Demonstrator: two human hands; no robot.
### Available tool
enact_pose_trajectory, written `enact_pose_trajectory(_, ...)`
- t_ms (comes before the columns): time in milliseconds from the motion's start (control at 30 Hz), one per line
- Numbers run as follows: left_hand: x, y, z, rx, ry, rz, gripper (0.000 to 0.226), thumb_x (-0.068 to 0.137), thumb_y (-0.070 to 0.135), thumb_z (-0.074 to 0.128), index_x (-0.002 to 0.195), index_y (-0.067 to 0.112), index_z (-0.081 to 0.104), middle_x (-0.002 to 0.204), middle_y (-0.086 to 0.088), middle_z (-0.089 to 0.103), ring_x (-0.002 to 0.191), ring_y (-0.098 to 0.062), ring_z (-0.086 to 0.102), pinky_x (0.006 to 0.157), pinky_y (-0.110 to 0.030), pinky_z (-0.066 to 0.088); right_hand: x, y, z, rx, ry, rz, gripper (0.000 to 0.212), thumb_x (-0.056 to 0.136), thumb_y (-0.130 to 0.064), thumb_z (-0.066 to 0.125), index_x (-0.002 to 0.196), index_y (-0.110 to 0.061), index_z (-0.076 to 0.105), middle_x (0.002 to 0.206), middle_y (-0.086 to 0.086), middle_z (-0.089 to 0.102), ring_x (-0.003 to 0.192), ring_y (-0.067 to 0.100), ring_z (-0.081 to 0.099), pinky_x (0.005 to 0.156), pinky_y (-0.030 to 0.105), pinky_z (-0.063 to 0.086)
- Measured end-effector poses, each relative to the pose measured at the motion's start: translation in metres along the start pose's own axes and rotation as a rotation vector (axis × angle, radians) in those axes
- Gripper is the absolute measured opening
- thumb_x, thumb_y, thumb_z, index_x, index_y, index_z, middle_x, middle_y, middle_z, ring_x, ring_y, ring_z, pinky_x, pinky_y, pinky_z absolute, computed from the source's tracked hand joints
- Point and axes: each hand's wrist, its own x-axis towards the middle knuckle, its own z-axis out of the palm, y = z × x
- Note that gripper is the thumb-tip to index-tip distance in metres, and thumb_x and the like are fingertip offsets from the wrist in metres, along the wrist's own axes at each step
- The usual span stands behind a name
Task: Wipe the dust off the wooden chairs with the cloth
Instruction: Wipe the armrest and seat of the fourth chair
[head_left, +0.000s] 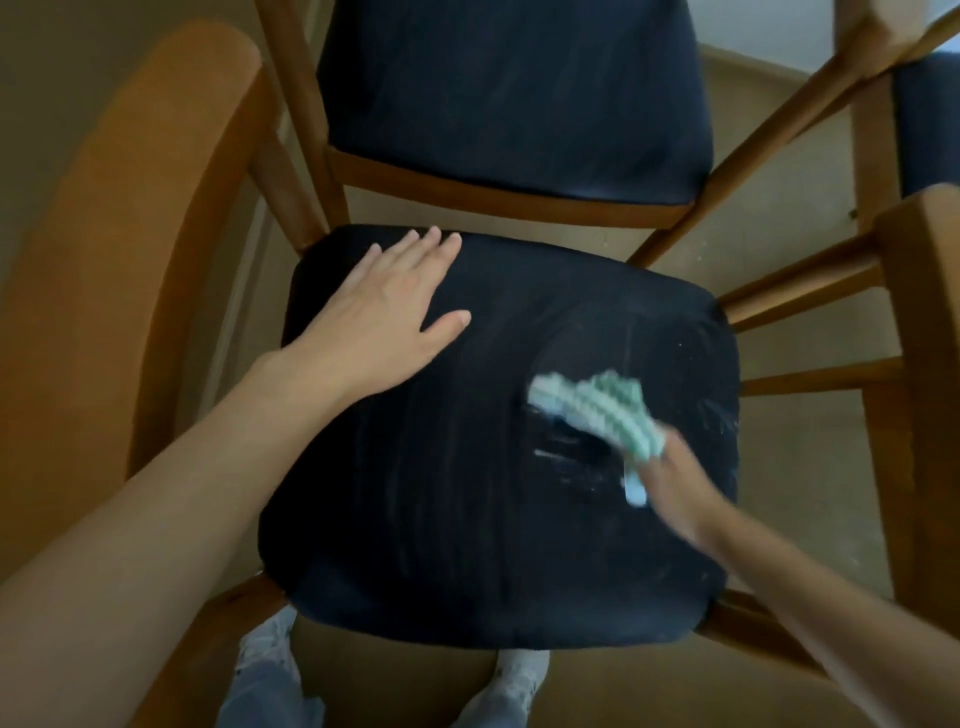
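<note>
A wooden chair with a dark padded seat (467, 519) stands right below me, its surface streaked with pale dust. My left hand (384, 322) lies flat and open on the seat's far left part, fingers spread. My right hand (675, 488) is blurred by motion and grips a green-and-white striped cloth (597, 410), which presses on the seat's right half. Its curved wooden backrest (130, 249) rises at the left.
A second chair with a dark seat (519, 93) and wooden frame stands just beyond. Wooden legs and rungs of a third chair (810, 280) cross at the right, and a dark seat corner (924, 119) shows there. Beige floor lies beneath; my feet show at the bottom.
</note>
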Motion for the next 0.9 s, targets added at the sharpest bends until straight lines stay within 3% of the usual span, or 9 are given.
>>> enact_pose_trajectory(67, 0.006, 0.011, 0.007, -0.018, -0.005, 0.02, 0.067, 0.097, 0.042, 0.037, 0.151, 0.02, 0.003, 0.159, 0.001, 0.003, 0.145, -0.012, 0.0, 0.118, -0.032, -0.001, 0.058, -0.004, -0.021, 0.076, 0.123, 0.027, 0.056, 0.08, -0.063, 0.04, 0.113, -0.022, 0.057, 0.097, -0.015, 0.059, 0.086, -0.005, 0.054, 0.076, 0.019, 0.04)
enact_pose_trajectory(100, 0.008, 0.014, 0.013, -0.018, -0.01, 0.03, 0.067, 0.097, 0.042, 0.037, 0.151, 0.02, 0.003, 0.159, 0.001, 0.002, 0.145, -0.012, 0.0, 0.118, -0.032, -0.001, 0.087, -0.009, -0.03, 0.091, 0.211, 0.059, 0.067, 0.081, -0.063, 0.037, 0.125, -0.017, 0.055, 0.11, -0.006, 0.061, 0.095, 0.001, 0.054, 0.08, 0.021, 0.04)
enact_pose_trajectory(167, 0.01, 0.016, 0.028, 0.008, -0.042, 0.033, 0.068, 0.097, 0.043, 0.037, 0.151, 0.021, 0.002, 0.159, 0.001, 0.001, 0.145, -0.011, -0.001, 0.118, -0.031, -0.001, 0.125, -0.001, -0.041, 0.123, 0.347, 0.057, 0.064, 0.087, -0.052, 0.035, 0.139, -0.017, 0.044, 0.131, 0.001, 0.054, 0.111, 0.013, 0.052, 0.089, 0.023, 0.038)
enact_pose_trajectory(267, 0.013, 0.015, 0.041, 0.116, -0.093, 0.023, 0.07, 0.096, 0.046, 0.035, 0.15, 0.021, -0.003, 0.159, 0.0, -0.004, 0.145, -0.013, -0.004, 0.117, -0.032, -0.002, 0.181, 0.005, -0.041, 0.039, 0.407, 0.116, 0.049, 0.093, -0.045, 0.033, 0.133, -0.02, 0.046, 0.132, 0.007, 0.053, 0.119, 0.028, 0.05, 0.096, 0.037, 0.039)
enact_pose_trajectory(333, 0.017, 0.017, 0.039, 0.122, -0.066, 0.027, 0.07, 0.096, 0.046, 0.035, 0.15, 0.021, -0.002, 0.159, 0.0, -0.003, 0.145, -0.013, -0.003, 0.118, -0.032, 0.0, 0.197, 0.007, -0.028, -0.13, 0.282, 0.189, 0.052, 0.091, -0.045, 0.033, 0.138, -0.024, 0.041, 0.143, 0.007, 0.044, 0.133, 0.03, 0.037, 0.106, 0.046, 0.03)
enact_pose_trajectory(433, 0.022, 0.018, 0.032, 0.113, -0.011, 0.032, 0.07, 0.095, 0.044, 0.037, 0.151, 0.019, 0.001, 0.159, -0.002, 0.001, 0.146, -0.015, 0.0, 0.118, -0.033, 0.001, 0.19, 0.012, -0.007, -0.449, 0.174, 0.161, 0.053, 0.098, -0.025, 0.036, 0.149, -0.033, 0.02, 0.159, -0.008, 0.008, 0.146, 0.017, -0.001, 0.116, 0.047, 0.001)
enact_pose_trajectory(533, 0.024, 0.016, 0.031, 0.103, -0.009, 0.017, 0.069, 0.096, 0.043, 0.037, 0.151, 0.019, 0.002, 0.159, -0.002, 0.002, 0.146, -0.015, 0.001, 0.118, -0.033, 0.001, 0.156, 0.008, 0.008, -0.442, 0.154, -0.017, 0.062, 0.095, -0.012, 0.042, 0.149, -0.033, 0.018, 0.159, -0.009, 0.003, 0.146, 0.015, -0.007, 0.115, 0.047, -0.002)
enact_pose_trajectory(667, 0.018, 0.016, 0.035, 0.06, -0.044, 0.002, 0.068, 0.097, 0.041, 0.039, 0.151, 0.019, 0.004, 0.159, -0.003, 0.003, 0.146, -0.016, 0.002, 0.117, -0.033, 0.001, 0.086, 0.007, 0.048, -0.323, -0.009, -0.147, 0.069, 0.092, -0.01, 0.05, 0.145, -0.04, 0.018, 0.155, -0.019, 0.001, 0.141, 0.004, -0.013, 0.114, 0.042, -0.005)
enact_pose_trajectory(900, -0.006, 0.022, 0.03, 0.049, -0.126, -0.004, 0.068, 0.097, 0.041, 0.041, 0.151, 0.019, 0.006, 0.159, -0.004, 0.006, 0.145, -0.017, 0.006, 0.117, -0.034, 0.005, -0.059, 0.0, 0.081, -0.398, -0.564, -0.219, 0.081, 0.084, 0.001, 0.042, 0.147, -0.04, 0.013, 0.148, -0.027, -0.016, 0.132, -0.005, -0.032, 0.104, 0.024, -0.029)
